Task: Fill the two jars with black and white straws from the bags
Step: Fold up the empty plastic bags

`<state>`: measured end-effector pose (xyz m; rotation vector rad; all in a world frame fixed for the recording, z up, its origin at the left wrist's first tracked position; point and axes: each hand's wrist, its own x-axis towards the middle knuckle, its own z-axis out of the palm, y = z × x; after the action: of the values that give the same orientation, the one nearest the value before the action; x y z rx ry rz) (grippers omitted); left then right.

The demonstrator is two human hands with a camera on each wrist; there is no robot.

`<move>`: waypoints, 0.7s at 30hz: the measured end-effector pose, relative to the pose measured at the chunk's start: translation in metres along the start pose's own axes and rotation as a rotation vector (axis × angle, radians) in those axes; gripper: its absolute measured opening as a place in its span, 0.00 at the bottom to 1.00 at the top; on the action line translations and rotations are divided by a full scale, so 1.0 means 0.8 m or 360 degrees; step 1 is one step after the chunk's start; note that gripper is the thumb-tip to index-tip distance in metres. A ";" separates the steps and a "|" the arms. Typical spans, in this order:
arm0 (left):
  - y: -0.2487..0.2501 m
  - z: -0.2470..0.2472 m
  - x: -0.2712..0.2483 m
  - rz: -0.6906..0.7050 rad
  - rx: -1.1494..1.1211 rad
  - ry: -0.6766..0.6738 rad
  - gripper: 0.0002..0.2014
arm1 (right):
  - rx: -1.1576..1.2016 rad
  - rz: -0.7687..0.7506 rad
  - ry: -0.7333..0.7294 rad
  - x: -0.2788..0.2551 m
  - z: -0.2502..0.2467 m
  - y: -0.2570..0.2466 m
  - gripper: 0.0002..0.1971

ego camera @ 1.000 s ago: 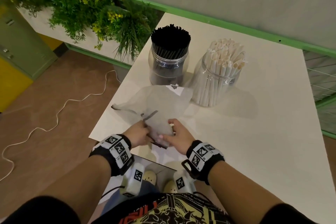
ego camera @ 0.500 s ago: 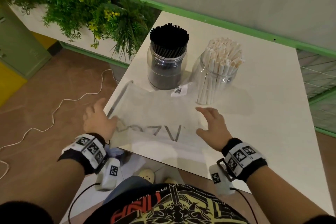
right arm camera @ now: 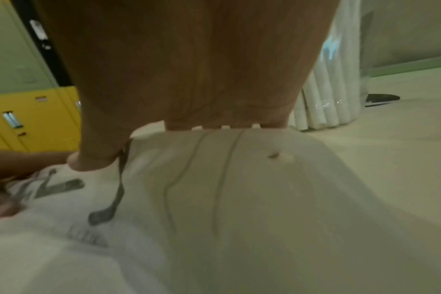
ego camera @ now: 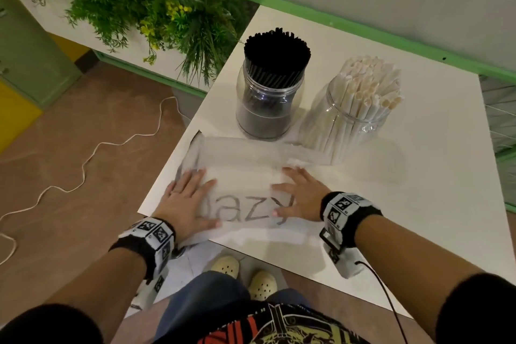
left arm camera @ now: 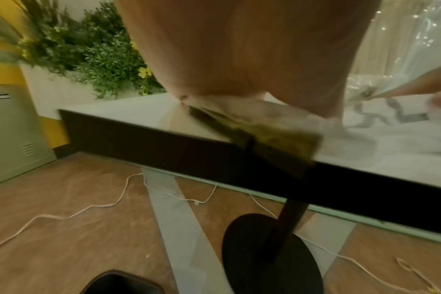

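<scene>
A clear jar packed with black straws stands at the back of the white table. To its right a second clear jar holds white straws. An empty clear plastic bag with grey lettering lies flat near the table's front left corner. My left hand presses flat on the bag's left end. My right hand presses flat on its right end, fingers straight. In the right wrist view the bag spreads out under my palm.
A planter of green plants with yellow flowers stands left of the table. A white cord trails over the brown floor. Green and yellow lockers stand at the far left. The table's black pedestal base is below.
One second ago both hands pinched the crumpled bag together. They have since moved apart and spread it out, and now lie flat on it.
</scene>
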<state>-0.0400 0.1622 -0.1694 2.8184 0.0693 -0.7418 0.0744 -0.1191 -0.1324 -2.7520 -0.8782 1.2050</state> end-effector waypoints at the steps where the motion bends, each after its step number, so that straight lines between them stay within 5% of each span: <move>1: -0.006 0.000 -0.003 -0.0001 -0.0011 -0.0001 0.54 | 0.0043 0.0003 0.0061 -0.001 -0.004 0.000 0.41; 6: 0.000 -0.008 -0.007 -0.0061 -0.0031 0.0019 0.53 | -0.0251 0.0029 0.0449 0.000 -0.006 -0.014 0.53; 10: 0.012 -0.013 -0.011 -0.0122 -0.0049 0.0012 0.52 | -0.0352 0.0113 0.0319 0.021 -0.028 -0.027 0.69; 13: 0.018 -0.013 -0.014 -0.0142 -0.0070 0.0010 0.52 | -0.0259 0.0219 0.0140 0.041 -0.039 -0.032 0.71; 16: 0.020 -0.013 -0.018 -0.0150 -0.0065 0.0015 0.50 | -0.0256 0.0300 0.0095 0.055 -0.047 -0.040 0.64; 18: 0.020 -0.014 -0.020 -0.0153 -0.0059 0.0028 0.45 | -0.0337 0.0284 0.0162 0.059 -0.054 -0.046 0.49; 21: 0.017 -0.010 -0.020 -0.0114 -0.0162 0.0138 0.24 | -0.0428 0.0205 0.0290 0.057 -0.059 -0.052 0.27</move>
<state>-0.0488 0.1510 -0.1519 2.7621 0.2177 -0.6123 0.1107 -0.0518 -0.1204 -3.1126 -0.9170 0.8877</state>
